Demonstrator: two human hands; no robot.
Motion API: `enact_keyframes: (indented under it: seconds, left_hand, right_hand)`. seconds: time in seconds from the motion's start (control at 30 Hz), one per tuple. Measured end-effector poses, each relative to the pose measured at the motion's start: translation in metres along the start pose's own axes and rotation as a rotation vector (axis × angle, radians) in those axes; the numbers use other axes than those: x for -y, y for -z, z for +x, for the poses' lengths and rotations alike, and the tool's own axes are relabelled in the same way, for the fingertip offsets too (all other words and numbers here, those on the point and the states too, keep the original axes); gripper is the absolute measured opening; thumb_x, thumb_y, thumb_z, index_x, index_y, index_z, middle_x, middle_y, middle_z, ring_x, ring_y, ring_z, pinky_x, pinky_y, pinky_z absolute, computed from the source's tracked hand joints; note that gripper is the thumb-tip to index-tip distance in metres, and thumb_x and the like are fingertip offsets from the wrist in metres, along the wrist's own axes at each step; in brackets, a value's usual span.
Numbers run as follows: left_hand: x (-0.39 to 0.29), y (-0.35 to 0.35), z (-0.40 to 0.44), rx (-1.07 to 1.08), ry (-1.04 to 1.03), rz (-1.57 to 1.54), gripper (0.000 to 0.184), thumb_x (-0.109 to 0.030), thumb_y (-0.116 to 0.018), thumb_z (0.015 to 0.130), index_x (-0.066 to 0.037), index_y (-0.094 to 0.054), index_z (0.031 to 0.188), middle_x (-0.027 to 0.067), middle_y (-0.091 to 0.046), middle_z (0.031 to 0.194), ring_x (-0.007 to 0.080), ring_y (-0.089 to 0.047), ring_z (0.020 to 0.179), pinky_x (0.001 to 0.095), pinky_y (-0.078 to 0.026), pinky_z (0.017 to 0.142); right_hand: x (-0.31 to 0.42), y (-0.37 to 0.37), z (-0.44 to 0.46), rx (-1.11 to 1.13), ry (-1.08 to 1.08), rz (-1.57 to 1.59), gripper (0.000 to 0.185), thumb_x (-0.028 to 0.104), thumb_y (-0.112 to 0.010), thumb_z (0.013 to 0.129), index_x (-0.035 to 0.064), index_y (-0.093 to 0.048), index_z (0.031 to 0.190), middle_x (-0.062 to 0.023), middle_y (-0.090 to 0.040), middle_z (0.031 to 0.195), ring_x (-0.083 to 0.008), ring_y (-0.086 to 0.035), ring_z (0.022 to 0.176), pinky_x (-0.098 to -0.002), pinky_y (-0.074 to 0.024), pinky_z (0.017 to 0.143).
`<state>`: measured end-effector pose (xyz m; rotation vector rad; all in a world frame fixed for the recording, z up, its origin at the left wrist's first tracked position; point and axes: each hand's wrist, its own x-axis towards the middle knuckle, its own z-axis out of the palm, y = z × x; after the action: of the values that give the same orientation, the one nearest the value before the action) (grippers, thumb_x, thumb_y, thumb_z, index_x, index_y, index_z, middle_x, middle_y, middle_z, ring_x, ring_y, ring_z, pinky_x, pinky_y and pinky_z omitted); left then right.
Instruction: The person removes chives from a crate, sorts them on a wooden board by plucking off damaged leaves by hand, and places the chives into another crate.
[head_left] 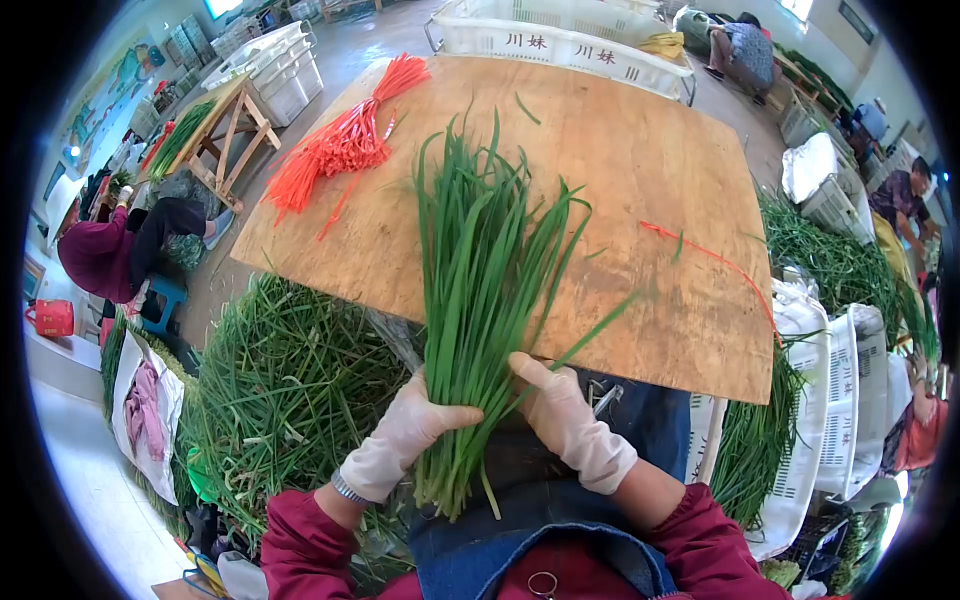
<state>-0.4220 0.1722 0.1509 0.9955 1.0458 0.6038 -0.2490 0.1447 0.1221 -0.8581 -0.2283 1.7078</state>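
Observation:
A thick bunch of garlic chives [475, 270] lies with its leafy tips on the wooden board and its pale stem ends hanging over the near edge toward my lap. My left hand [410, 432], in a thin white glove, is wrapped round the lower stems from the left, thumb across the front. Gloved as well, my right hand [568, 415] presses against the bunch's right side with its fingers closed at the stems. One blade sticks out to the right past that hand. Some of the fingers are hidden behind the leaves.
On the board [660, 330] lie a bundle of red ties [335, 150] and one loose red tie [715, 260]. A large heap of chives [290, 400] is at left. White crates [800, 400] stand at right, another crate [560, 45] beyond the board. Other people sit farther off.

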Motion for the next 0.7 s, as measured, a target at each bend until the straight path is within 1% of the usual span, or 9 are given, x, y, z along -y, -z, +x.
enact_keyframes:
  seconds: [0.07, 0.13, 0.2, 0.3, 0.43, 0.5, 0.57, 0.67, 0.7]
  left_hand:
    - [0.015, -0.001, -0.001, 0.004, -0.044, 0.038, 0.066, 0.001, -0.073, 0.065, -0.002, -0.044, 0.124, 0.0054, -0.058, 0.108, 0.0166, -0.056, 0.096, 0.0300, -0.044, 0.088]
    - [0.020, -0.009, -0.008, -0.007, -0.059, 0.172, 0.079, -0.003, -0.074, 0.067, -0.003, -0.031, 0.133, 0.0050, -0.055, 0.112, 0.0159, -0.054, 0.099, 0.0299, -0.044, 0.088]
    - [0.003, -0.021, -0.020, -0.046, -0.015, 0.326, 0.084, -0.007, -0.075, 0.069, -0.003, -0.024, 0.136, 0.0062, -0.053, 0.115, 0.0158, -0.053, 0.103, 0.0306, -0.044, 0.088]
    - [-0.004, -0.025, -0.017, -0.050, -0.268, 0.404, 0.095, -0.015, -0.075, 0.068, -0.005, -0.015, 0.140, 0.0182, -0.052, 0.117, 0.0259, -0.055, 0.107, 0.0344, -0.045, 0.088]
    - [-0.078, -0.048, -0.011, -0.046, -0.613, 0.608, 0.095, -0.011, -0.074, 0.068, -0.002, -0.013, 0.139, 0.0196, -0.050, 0.120, 0.0278, -0.053, 0.110, 0.0358, -0.045, 0.089]
    - [-0.108, -0.064, 0.002, -0.049, -0.771, 0.554, 0.096, -0.010, -0.075, 0.067, -0.003, -0.012, 0.140, 0.0193, -0.050, 0.120, 0.0276, -0.052, 0.111, 0.0359, -0.044, 0.090]
    - [-0.137, -0.080, 0.014, -0.017, -0.846, 0.482, 0.096, -0.008, -0.075, 0.067, -0.004, -0.012, 0.140, 0.0177, -0.051, 0.120, 0.0264, -0.052, 0.111, 0.0350, -0.044, 0.090]
    - [-0.153, -0.099, 0.044, 0.120, -0.920, 0.279, 0.100, -0.005, -0.077, 0.065, -0.007, -0.012, 0.141, 0.0147, -0.050, 0.121, 0.0227, -0.050, 0.111, 0.0336, -0.044, 0.090]
    - [-0.154, -0.105, 0.053, 0.169, -0.924, 0.215, 0.101, -0.005, -0.078, 0.065, -0.008, -0.012, 0.141, 0.0140, -0.050, 0.121, 0.0219, -0.050, 0.111, 0.0333, -0.044, 0.091]
  right_hand:
    - [-0.010, -0.015, 0.004, -0.021, 0.008, -0.027, 0.041, 0.018, -0.068, 0.080, -0.0019, -0.054, 0.113, -0.0095, -0.061, 0.103, -0.0196, -0.059, 0.091, -0.0337, -0.0472, 0.081]
    - [-0.011, -0.034, 0.000, -0.066, -0.023, -0.085, 0.038, 0.020, -0.070, 0.077, -0.0014, -0.058, 0.105, -0.0072, -0.063, 0.094, -0.0166, -0.060, 0.083, -0.0298, -0.0471, 0.078]
    - [-0.011, -0.044, -0.004, -0.077, 0.114, -0.198, 0.035, 0.016, -0.071, 0.076, 0.0001, -0.057, 0.105, -0.0066, -0.063, 0.093, -0.0151, -0.060, 0.081, -0.0289, -0.0475, 0.075]
    - [0.018, -0.067, -0.018, -0.023, 0.280, -0.348, 0.037, 0.012, -0.071, 0.074, 0.0003, -0.056, 0.105, -0.0068, -0.063, 0.093, -0.0144, -0.059, 0.082, -0.0290, -0.0477, 0.074]
    - [0.082, -0.101, -0.029, 0.107, 0.562, -0.481, 0.039, 0.009, -0.070, 0.071, 0.0002, -0.054, 0.105, -0.0068, -0.062, 0.090, -0.0137, -0.058, 0.080, -0.0280, -0.0480, 0.073]
    - [0.117, -0.113, -0.032, 0.140, 0.734, -0.585, 0.039, 0.008, -0.071, 0.069, -0.0012, -0.054, 0.103, -0.0071, -0.063, 0.087, -0.0137, -0.059, 0.077, -0.0282, -0.0497, 0.069]
    - [0.144, -0.127, -0.041, 0.178, 0.819, -0.545, 0.039, 0.006, -0.072, 0.067, -0.0028, -0.054, 0.101, -0.0083, -0.063, 0.087, -0.0137, -0.060, 0.075, -0.0276, -0.0508, 0.068]
    - [0.171, -0.122, -0.035, 0.167, 1.052, -0.670, 0.031, 0.010, -0.073, 0.073, -0.0029, -0.062, 0.099, -0.0094, -0.065, 0.089, -0.0153, -0.062, 0.075, -0.0274, -0.0507, 0.069]
    - [0.177, -0.118, -0.033, 0.155, 1.054, -0.667, 0.034, 0.009, -0.073, 0.071, -0.0031, -0.059, 0.100, -0.0094, -0.065, 0.088, -0.0148, -0.061, 0.075, -0.0275, -0.0508, 0.069]
